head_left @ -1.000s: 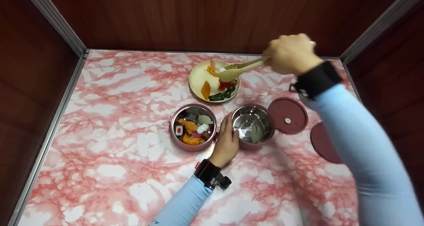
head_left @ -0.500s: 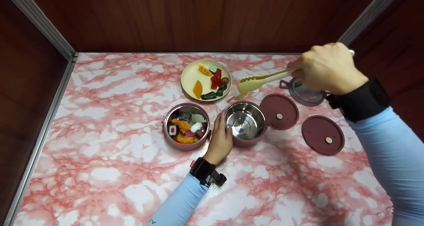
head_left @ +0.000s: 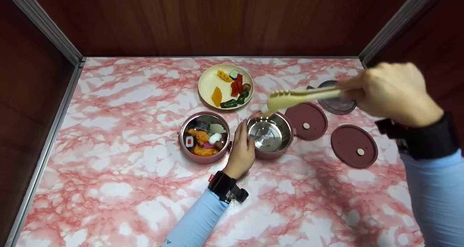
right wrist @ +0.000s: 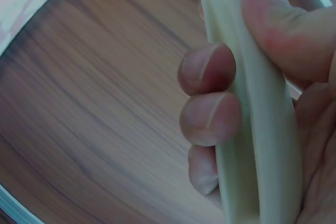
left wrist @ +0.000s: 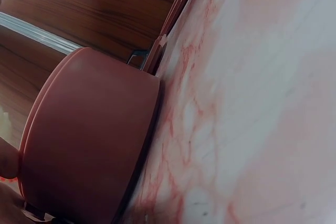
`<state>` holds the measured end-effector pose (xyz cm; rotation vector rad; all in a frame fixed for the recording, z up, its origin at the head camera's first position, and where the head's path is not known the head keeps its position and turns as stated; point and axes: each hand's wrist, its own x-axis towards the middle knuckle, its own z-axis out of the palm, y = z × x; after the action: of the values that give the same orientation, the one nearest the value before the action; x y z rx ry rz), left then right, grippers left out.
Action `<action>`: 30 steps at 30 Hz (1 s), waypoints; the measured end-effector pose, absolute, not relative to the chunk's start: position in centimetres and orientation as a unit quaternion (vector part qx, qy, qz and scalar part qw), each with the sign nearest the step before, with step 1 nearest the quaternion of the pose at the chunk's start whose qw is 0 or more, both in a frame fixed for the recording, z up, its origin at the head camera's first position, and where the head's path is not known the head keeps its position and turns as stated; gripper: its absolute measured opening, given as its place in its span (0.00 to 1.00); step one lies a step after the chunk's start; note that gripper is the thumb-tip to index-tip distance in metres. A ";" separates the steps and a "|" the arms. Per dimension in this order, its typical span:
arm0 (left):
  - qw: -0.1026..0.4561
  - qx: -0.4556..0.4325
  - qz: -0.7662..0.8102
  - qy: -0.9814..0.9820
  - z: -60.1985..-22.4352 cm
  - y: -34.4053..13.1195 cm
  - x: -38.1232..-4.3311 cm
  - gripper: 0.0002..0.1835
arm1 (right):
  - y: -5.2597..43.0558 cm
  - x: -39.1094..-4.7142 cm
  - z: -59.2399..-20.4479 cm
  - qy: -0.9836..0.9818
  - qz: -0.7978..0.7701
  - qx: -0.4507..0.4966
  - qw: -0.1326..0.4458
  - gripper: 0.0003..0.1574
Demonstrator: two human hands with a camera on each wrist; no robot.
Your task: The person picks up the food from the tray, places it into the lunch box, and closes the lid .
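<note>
The right hand (head_left: pixel 397 93) has its fingers clamped round a pair of cream tongs (head_left: pixel 284 102), smooth and plastic-looking, with toothed tips; the right wrist view shows the fingertips curled over both long arms. At the tips hangs a small pinkish piece (head_left: pixel 257 115), blurred, over the far rim of the steel-lined pot (head_left: pixel 270 154). That pot is round, matte dusty-red outside and mirror-bright inside. The left hand (head_left: pixel 241 153) lies along its left wall, fingers straight and close together, thumb apart near the rim.

Left of the steel-lined pot is its twin, the filled pot (head_left: pixel 203 160), heaped with crusty orange, glossy dark and white food pieces. Beyond it and to the left sits a shallow round cream plate (head_left: pixel 225 89) with a holed yellow wedge, a small roll, red strips, a brown ball, dark green pieces and a flat orange leaf shape. Just right of the pot lies a flat maroon lid (head_left: pixel 313 118) with a pale button; a second maroon disc (head_left: pixel 353 145) lies farther right, and a grey, see-through cover (head_left: pixel 339 107) behind them.

Compared with half a second ago, the tongs and the piece have moved from beyond the steel-lined pot to above its far rim, and the right hand has come nearer the person. The left hand and the plate's food look unchanged.
</note>
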<state>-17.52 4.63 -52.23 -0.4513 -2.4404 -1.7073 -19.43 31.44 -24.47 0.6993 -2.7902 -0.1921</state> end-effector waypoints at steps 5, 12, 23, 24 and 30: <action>0.061 -0.147 -0.568 -0.808 -52.2 4.5 -17.6 0.33 | 31.9 -18.9 -27.3 -0.968 -0.068 0.217 0.105 0.16; 0.049 -0.143 -0.571 -0.807 -52.3 4.5 -17.5 0.33 | 32.4 -18.7 -31.7 -0.975 -0.038 0.195 0.103 0.18; 0.061 -0.143 -0.567 -0.809 -52.2 4.6 -17.5 0.32 | 32.8 -17.2 -34.2 -0.966 -0.016 0.205 0.154 0.15; 0.062 -0.142 -0.568 -0.808 -52.2 4.6 -17.5 0.32 | 32.8 -17.1 -34.3 -0.963 -0.021 0.213 0.163 0.15; 0.061 -0.140 -0.567 -0.809 -52.2 4.7 -17.5 0.31 | 32.1 -16.9 -34.6 -0.951 -0.038 0.247 0.182 0.16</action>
<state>-17.53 4.69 -52.17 -0.4232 -2.4480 -1.7148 -16.86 32.14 -34.60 0.6962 -2.6843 -0.1082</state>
